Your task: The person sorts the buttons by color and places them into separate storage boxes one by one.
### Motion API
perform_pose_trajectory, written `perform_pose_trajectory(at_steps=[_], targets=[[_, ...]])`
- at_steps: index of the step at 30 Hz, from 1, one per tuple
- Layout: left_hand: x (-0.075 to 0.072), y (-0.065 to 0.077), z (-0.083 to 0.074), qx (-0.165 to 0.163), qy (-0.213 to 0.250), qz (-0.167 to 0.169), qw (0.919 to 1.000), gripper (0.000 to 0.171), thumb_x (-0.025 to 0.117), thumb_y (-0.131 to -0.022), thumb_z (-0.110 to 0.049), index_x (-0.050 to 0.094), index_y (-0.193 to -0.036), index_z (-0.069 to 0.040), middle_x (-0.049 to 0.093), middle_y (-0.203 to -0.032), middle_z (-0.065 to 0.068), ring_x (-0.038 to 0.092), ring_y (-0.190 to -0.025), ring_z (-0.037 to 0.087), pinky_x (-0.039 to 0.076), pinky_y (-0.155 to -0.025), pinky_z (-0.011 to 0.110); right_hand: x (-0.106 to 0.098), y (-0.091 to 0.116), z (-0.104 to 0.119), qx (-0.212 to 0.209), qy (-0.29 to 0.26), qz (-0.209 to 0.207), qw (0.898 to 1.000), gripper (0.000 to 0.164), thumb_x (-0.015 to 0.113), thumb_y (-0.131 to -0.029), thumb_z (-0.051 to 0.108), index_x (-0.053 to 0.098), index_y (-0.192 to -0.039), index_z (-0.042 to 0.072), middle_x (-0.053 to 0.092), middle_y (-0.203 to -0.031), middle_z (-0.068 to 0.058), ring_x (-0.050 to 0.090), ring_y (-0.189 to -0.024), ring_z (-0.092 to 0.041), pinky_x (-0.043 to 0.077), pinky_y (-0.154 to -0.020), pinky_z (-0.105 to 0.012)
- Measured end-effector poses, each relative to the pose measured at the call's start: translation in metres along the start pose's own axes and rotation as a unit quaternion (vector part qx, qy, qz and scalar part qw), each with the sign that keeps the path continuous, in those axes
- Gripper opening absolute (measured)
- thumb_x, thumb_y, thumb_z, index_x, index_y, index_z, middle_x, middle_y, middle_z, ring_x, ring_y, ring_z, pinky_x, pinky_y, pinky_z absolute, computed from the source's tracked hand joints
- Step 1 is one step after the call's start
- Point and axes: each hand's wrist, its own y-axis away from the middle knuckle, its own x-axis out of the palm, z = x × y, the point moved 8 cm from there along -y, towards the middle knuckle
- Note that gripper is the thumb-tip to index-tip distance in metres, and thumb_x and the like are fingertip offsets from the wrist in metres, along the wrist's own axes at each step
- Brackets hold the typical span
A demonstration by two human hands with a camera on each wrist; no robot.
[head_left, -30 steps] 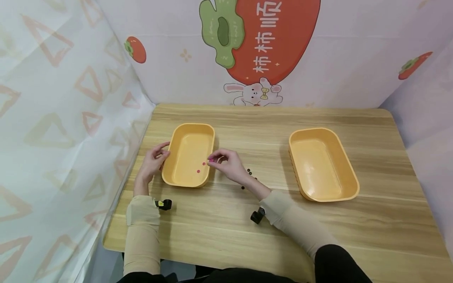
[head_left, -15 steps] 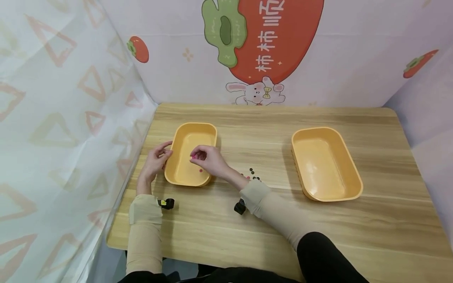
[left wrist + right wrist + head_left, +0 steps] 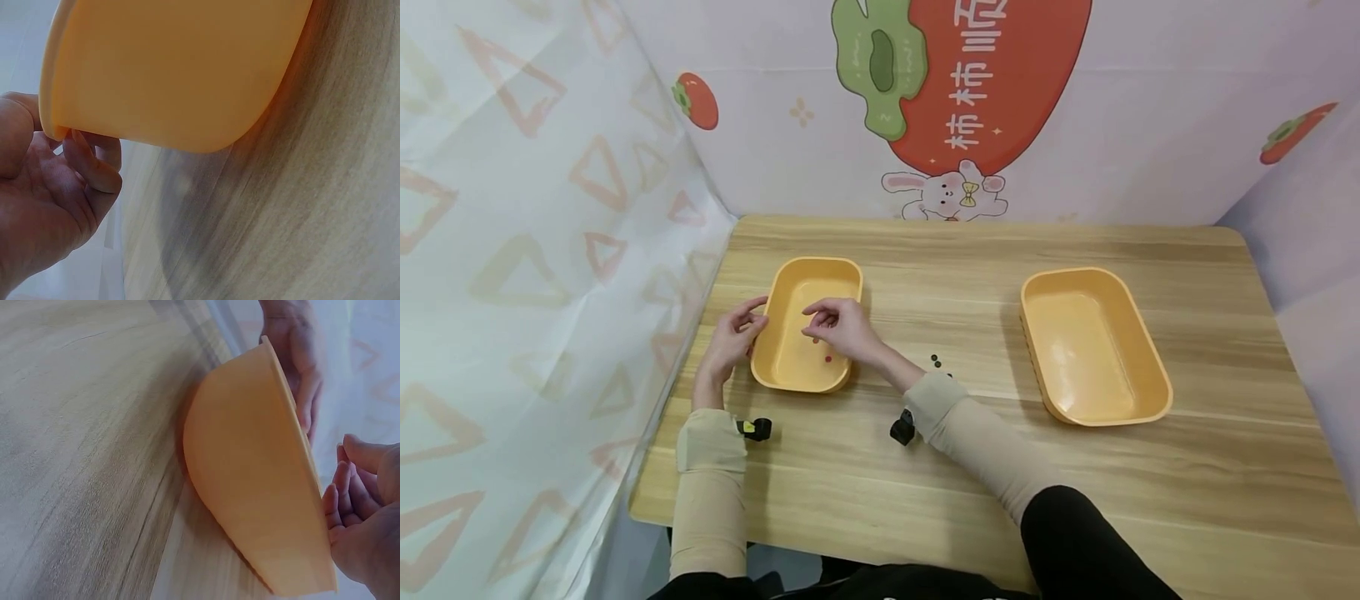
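Observation:
At the left of the table stands a yellow plastic basin (image 3: 775, 358). My left hand (image 3: 730, 343) holds its left rim, thumb at the edge and fingers curled below it in the left wrist view. Over the inside of this basin hovers my right hand (image 3: 845, 329), its thumb and index fingertips apart and nothing visible between them. On the basin floor below lie a small round pink piece (image 3: 828, 359) and another pink piece (image 3: 816, 340) close under the thumb. The right hand hides part of the floor.
A second yellow basin (image 3: 1086, 350) stands at the right of the table (image 3: 925, 267). Between the basins lie several small dark round pieces (image 3: 937, 363), partly behind the right forearm. A printed cloth hangs behind the table and another along its left side.
My right hand has moved left from the basin's right rim to above its inside, carrying a pink piece, and its fingertips have parted. The left hand has stayed at the rim.

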Motion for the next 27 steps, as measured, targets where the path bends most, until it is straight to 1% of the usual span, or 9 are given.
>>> perform_pose_trajectory(at_steps=[4,8,10,12,16,18,21,24,27], targets=[[0.002,0.0,0.001,-0.001,0.005,0.0,1.0,0.053,0.06,-0.114,-0.017,0.048,-0.165,-0.003,0.064,-0.093,-0.017,0.058,-0.065,0.0,0.048,-0.05,0.021,-0.011,0.01,0.0,0.001,-0.03,-0.014,0.999,0.033,0.082,-0.097,0.001,0.074,-0.127,-0.011,0.075,-0.093,-0.023,0.065,-0.075,-0.013,0.051,-0.07,-0.016],[0.001,0.0,0.001,-0.002,0.007,-0.002,1.0,0.053,0.06,-0.114,-0.017,0.048,-0.165,-0.004,0.064,-0.094,-0.016,0.057,-0.064,0.0,0.047,-0.05,0.021,-0.03,0.024,0.002,-0.002,-0.04,-0.035,0.999,0.046,0.082,-0.098,0.004,0.068,-0.14,-0.008,0.076,-0.103,-0.024,0.063,-0.078,-0.003,0.054,-0.074,-0.016],[0.0,-0.001,0.001,0.0,0.006,-0.001,1.0,0.054,0.06,-0.114,-0.017,0.048,-0.165,-0.005,0.064,-0.094,-0.015,0.057,-0.064,0.0,0.047,-0.05,0.02,-0.042,0.032,0.001,0.001,-0.046,-0.041,0.998,0.055,0.08,-0.099,0.004,0.06,-0.15,-0.006,0.077,-0.108,-0.025,0.068,-0.082,-0.007,0.057,-0.078,-0.017],[-0.001,-0.001,0.0,0.001,0.006,-0.002,1.0,0.053,0.06,-0.114,-0.017,0.048,-0.165,-0.004,0.064,-0.096,-0.013,0.057,-0.065,0.0,0.046,-0.05,0.02,-0.054,0.042,0.0,0.008,-0.058,-0.038,0.998,0.064,0.077,-0.102,0.002,0.051,-0.16,-0.004,0.077,-0.114,-0.028,0.074,-0.089,-0.021,0.061,-0.084,-0.023],[-0.002,-0.003,0.0,-0.002,0.004,-0.002,1.0,0.053,0.06,-0.114,-0.016,0.048,-0.165,-0.004,0.063,-0.097,-0.011,0.057,-0.066,0.0,0.046,-0.051,0.021,-0.08,0.065,-0.005,0.021,-0.084,-0.021,0.996,0.074,0.066,-0.108,0.0,0.031,-0.172,0.003,0.075,-0.127,-0.032,0.076,-0.104,-0.047,0.066,-0.094,-0.046],[-0.003,-0.003,0.0,-0.006,0.007,-0.005,0.9999,0.053,0.06,-0.114,-0.016,0.048,-0.165,-0.004,0.063,-0.097,-0.012,0.058,-0.067,0.0,0.046,-0.051,0.021,-0.091,0.078,-0.009,0.029,-0.095,-0.011,0.995,0.073,0.06,-0.112,0.003,0.024,-0.175,0.007,0.072,-0.134,-0.034,0.075,-0.11,-0.05,0.064,-0.1,-0.054],[-0.003,-0.003,0.0,-0.008,0.011,-0.004,0.9999,0.054,0.06,-0.114,-0.016,0.046,-0.165,-0.003,0.064,-0.096,-0.014,0.06,-0.069,0.0,0.047,-0.05,0.02,-0.106,0.098,-0.015,0.037,-0.093,0.01,0.995,0.07,0.051,-0.118,0.013,0.014,-0.178,0.01,0.067,-0.142,-0.036,0.076,-0.116,-0.045,0.062,-0.106,-0.053],[-0.002,-0.002,0.0,-0.009,0.016,-0.002,0.9998,0.054,0.059,-0.115,-0.016,0.046,-0.165,-0.004,0.064,-0.096,-0.014,0.061,-0.07,0.0,0.048,-0.05,0.02,-0.118,0.119,-0.024,0.06,-0.094,0.023,0.993,0.068,0.048,-0.12,0.019,0.013,-0.178,0.009,0.069,-0.137,-0.037,0.079,-0.108,-0.038,0.066,-0.097,-0.044],[0.0,-0.001,0.0,-0.011,0.016,0.001,0.9998,0.054,0.059,-0.115,-0.017,0.047,-0.165,-0.004,0.064,-0.097,-0.013,0.061,-0.07,0.0,0.049,-0.051,0.02,-0.128,0.14,-0.036,0.098,-0.107,0.029,0.989,0.069,0.053,-0.117,0.014,0.017,-0.176,0.004,0.077,-0.113,-0.036,0.079,-0.077,-0.026,0.064,-0.066,-0.032]])
